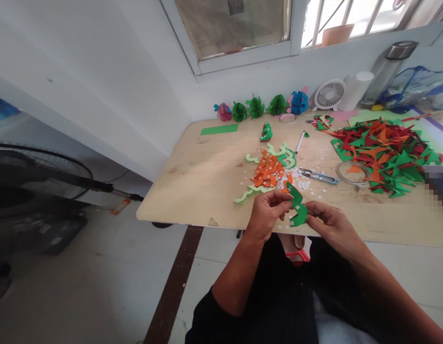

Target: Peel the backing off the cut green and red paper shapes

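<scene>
Clearly the green foam cutout (297,204) is light, thin and bendy; it is held above the near edge of the wooden table (207,181). The left hand (267,212) pinches its upper part, and the right hand (330,223) pinches its lower end. Holding by the edges seems safest, because the narrow curves may tear.

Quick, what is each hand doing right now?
Left hand: closed, pinching the green foam cutout at its top.
Right hand: closed, holding the same cutout at its lower end.
</scene>
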A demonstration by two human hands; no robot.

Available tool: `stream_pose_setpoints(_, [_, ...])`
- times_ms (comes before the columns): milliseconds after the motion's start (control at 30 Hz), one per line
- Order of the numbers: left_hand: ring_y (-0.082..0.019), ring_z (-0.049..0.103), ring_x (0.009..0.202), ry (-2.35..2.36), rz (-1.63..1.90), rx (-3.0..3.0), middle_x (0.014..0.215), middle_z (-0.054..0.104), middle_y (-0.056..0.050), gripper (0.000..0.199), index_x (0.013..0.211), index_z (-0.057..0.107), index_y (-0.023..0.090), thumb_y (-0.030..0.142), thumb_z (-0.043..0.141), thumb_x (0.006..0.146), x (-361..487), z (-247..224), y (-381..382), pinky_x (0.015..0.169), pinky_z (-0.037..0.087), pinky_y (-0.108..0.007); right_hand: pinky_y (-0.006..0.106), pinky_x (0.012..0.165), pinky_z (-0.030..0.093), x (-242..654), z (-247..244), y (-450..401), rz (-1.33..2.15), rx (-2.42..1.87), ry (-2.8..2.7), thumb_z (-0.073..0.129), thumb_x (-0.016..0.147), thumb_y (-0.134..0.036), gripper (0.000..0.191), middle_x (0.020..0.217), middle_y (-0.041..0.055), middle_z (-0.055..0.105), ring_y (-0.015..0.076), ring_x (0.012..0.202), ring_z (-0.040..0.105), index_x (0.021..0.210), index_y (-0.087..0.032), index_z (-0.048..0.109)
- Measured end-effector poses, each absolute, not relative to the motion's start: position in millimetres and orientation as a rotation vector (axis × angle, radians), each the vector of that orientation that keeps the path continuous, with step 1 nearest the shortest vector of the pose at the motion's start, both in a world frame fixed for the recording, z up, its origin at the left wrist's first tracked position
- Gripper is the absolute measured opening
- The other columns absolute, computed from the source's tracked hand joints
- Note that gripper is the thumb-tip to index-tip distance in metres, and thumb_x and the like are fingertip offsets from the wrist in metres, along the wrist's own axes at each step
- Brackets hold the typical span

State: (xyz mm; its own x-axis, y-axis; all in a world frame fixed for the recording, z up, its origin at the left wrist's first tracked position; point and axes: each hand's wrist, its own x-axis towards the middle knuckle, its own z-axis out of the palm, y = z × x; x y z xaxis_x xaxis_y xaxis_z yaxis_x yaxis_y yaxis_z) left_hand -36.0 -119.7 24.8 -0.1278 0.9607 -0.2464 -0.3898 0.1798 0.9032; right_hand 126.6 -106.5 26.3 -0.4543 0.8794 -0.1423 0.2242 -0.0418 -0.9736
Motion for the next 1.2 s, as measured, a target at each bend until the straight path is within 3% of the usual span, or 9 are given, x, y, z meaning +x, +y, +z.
stream_pose_setpoints(167, [-0.008, 0.052, 0.049, 1.161, 1.392, 0.655, 0.057, 0.062, 0.001, 0.014, 0.065, 0.066, 0.014, 0.022, 0.074, 0.056, -31.3, 24.7, -117.7, 0.043, 0.035, -0.019, 0.030, 0.067, 0.050, 123.5, 22.6, -106.1, 1.319, -1.190, -1.780, 0.060, 0.080, -0.037, 0.020, 0.076, 0.0034, 0.069, 0.0197, 0.073, 0.062, 0.089, -0.020, 0.067])
stream_pose_setpoints(333, [-0.008, 0.051, 0.049, 1.204, 1.434, 0.708, 0.056, 0.061, 0.001, 0.012, 0.067, 0.066, 0.015, 0.022, 0.072, 0.059, -30.6, 24.6, -116.2, 0.043, 0.036, -0.019, 0.032, 0.066, 0.051, 123.3, 22.9, -107.6, 1.408, -1.190, -1.677, 0.056, 0.082, -0.043, 0.029, 0.074, 0.0038, 0.069, 0.0206, 0.070, 0.063, 0.095, -0.019, 0.068])
stream_pose_setpoints(467, [-0.008, 0.049, 0.051, 1.266, 1.492, 0.763, 0.061, 0.062, 0.001, 0.011, 0.069, 0.066, 0.015, 0.021, 0.071, 0.061, -29.1, 23.4, -116.5, 0.044, 0.038, -0.019, 0.034, 0.072, 0.052, 121.9, 29.1, -108.9, 1.392, -1.192, -1.599, 0.052, 0.084, -0.049, 0.033, 0.069, 0.0040, 0.068, 0.0220, 0.074, 0.064, 0.075, -0.021, 0.066])
stream_pose_setpoints(733, [-0.009, 0.051, 0.055, 1.333, 1.530, 0.826, 0.066, 0.064, 0.000, 0.011, 0.071, 0.067, 0.016, 0.023, 0.071, 0.063, -20.9, 20.2, -120.7, 0.049, 0.040, -0.021, 0.027, 0.055, 0.051, 114.4, 30.5, -110.1, 1.348, -1.241, -1.521, 0.061, 0.075, -0.056, 0.038, 0.062, 0.0032, 0.066, 0.0168, 0.057, 0.061, 0.071, -0.019, 0.062])
stream_pose_setpoints(967, [-0.008, 0.051, 0.052, 1.127, 1.427, 0.524, 0.065, 0.064, -0.002, 0.024, 0.076, 0.069, 0.013, 0.022, 0.075, 0.055, -19.2, 24.8, -120.0, 0.046, 0.037, -0.020, 0.025, 0.054, 0.048, 118.7, 29.0, -113.7, 1.343, -1.226, -1.500, 0.061, 0.076, -0.052, 0.035, 0.060, 0.0020, 0.063, 0.0153, 0.056, 0.059, 0.065, -0.019, 0.060])
stream_pose_setpoints(1200, [-0.008, 0.052, 0.052, 1.063, 1.343, 0.460, 0.064, 0.062, 0.000, 0.021, 0.072, 0.068, 0.013, 0.022, 0.076, 0.054, -15.7, 27.7, -117.5, 0.045, 0.036, -0.019, 0.025, 0.053, 0.047, 121.5, 22.4, -114.8, 1.357, -1.211, -1.482, 0.062, 0.077, -0.049, 0.032, 0.059, 0.0013, 0.062, 0.0151, 0.055, 0.058, 0.069, -0.018, 0.061])
